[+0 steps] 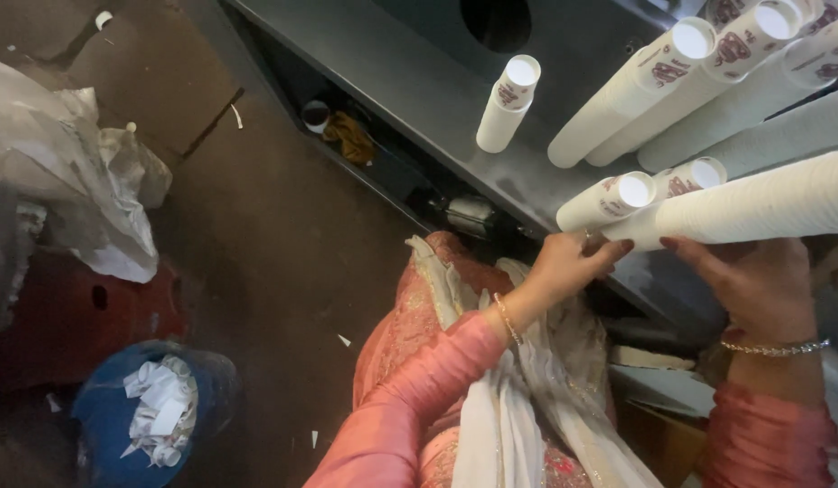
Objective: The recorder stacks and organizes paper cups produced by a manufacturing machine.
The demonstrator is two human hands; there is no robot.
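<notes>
A long stack of white paper cups lies sideways at the right, above the dark metal machine table. My right hand cups it from below. My left hand reaches up to the stack's near end, fingers touching under it, beside a shorter cup stack. Both wrists wear thin bracelets, and pink sleeves cover my arms.
Several more long cup stacks lean across the table at top right. A short stack stands alone on it. On the brown floor sit a blue bin with paper scraps, a red container and crumpled plastic sheeting.
</notes>
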